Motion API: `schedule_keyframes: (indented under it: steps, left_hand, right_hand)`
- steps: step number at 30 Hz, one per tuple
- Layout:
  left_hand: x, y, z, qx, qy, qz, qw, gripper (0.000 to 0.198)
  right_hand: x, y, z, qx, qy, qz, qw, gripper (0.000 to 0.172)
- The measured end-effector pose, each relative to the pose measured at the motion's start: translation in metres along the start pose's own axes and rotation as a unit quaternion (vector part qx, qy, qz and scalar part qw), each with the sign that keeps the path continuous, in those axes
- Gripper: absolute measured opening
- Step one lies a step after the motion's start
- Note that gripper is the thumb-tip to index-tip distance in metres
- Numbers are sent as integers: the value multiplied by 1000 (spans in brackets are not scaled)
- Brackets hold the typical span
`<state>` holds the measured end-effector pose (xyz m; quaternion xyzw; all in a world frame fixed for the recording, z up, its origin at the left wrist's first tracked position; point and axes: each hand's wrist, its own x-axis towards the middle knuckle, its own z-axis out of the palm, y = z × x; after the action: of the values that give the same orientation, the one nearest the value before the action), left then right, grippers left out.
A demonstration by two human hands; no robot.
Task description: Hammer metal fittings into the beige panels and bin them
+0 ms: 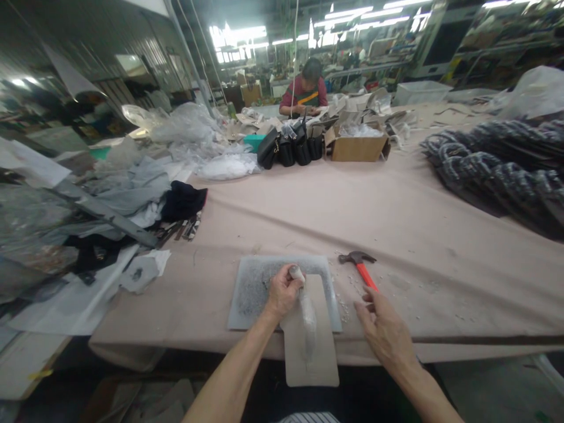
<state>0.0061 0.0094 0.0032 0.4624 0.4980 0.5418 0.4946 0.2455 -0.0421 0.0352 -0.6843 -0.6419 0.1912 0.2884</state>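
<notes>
My left hand [283,291] is closed on the rounded top end of a plastic-wrapped strap [308,323], which lies along a flat beige panel [326,352]. The panel rests partly on a speckled grey board [253,294] and reaches past the table's front edge. A hammer [365,271] with a dark claw head and a red handle lies to the right of the board. At the lower end of its handle is my right hand [381,323], fingers apart and slightly curled; whether they touch the handle is unclear.
Small white bits [346,311] lie beside the board. Black bags [291,150] and an open cardboard box [359,148] stand farther back. Wrapped dark items [497,170] are heaped at right, plastic and a dark cloth [183,201] at left. A person [306,91] sits across the table.
</notes>
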Motion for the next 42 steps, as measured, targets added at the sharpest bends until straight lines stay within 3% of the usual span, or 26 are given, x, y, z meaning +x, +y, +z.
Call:
schedule_keyframes:
  steps: [3, 7, 11, 16, 18, 19, 20, 23, 24, 26, 29, 31, 33, 38, 40, 42]
  left_hand:
    - [-1, 3, 0, 25, -7, 13, 1000, 20]
    - [-1, 4, 0, 31, -9, 17, 999, 17]
    - [1, 2, -2, 54, -22, 18, 998, 16]
    - [7, 2, -8, 122, -74, 34, 989, 16]
    - [7, 4, -9, 168, -94, 58, 980, 19]
    - [7, 6, -9, 192, -104, 71, 973, 21]
    - [6, 7, -9, 211, -113, 84, 967, 22]
    - [3, 6, -8, 223, -116, 104, 962, 24]
    - [3, 5, -7, 212, -106, 100, 966, 24]
    - [1, 1, -7, 180, -83, 86, 976, 24]
    - [-1, -2, -7, 148, -73, 76, 983, 22]
    - [-3, -2, -7, 159, -73, 84, 981, 22]
    - [-6, -1, -6, 185, -73, 100, 975, 22]
    - [-11, 2, -6, 232, -75, 112, 963, 14]
    - [-10, 2, -6, 232, -78, 108, 964, 13]
    - [-9, 2, -6, 230, -82, 111, 963, 17]
  right_hand:
    - [17, 35, -18, -71, 17, 26, 997, 56]
    - [21, 64, -25, -128, -17, 81, 988, 65]
    - [17, 71, -19, -165, -67, 75, 981, 57]
    - [26, 59, -18, -224, -147, 75, 961, 33]
    - [34, 49, -21, -152, -183, 125, 963, 20]
    - [38, 43, -22, -67, -209, 170, 961, 15]
    - [42, 37, -23, 39, -238, 223, 944, 13]
    - [48, 17, -20, 287, -281, 337, 852, 10]
    - [49, 11, -19, 311, -278, 350, 839, 8]
    - [49, -2, -20, 304, -263, 352, 845, 11]
    - [42, -23, -31, 256, -222, 282, 898, 19]
    - [33, -36, -43, 164, -185, 147, 958, 26]
    - [23, -47, -52, 49, -144, 4, 988, 33]
    - [6, -58, -56, -129, -126, -160, 971, 32]
    - [10, -67, -64, -157, -120, -200, 960, 30]
    - [16, -83, -79, -146, -68, -222, 962, 32]
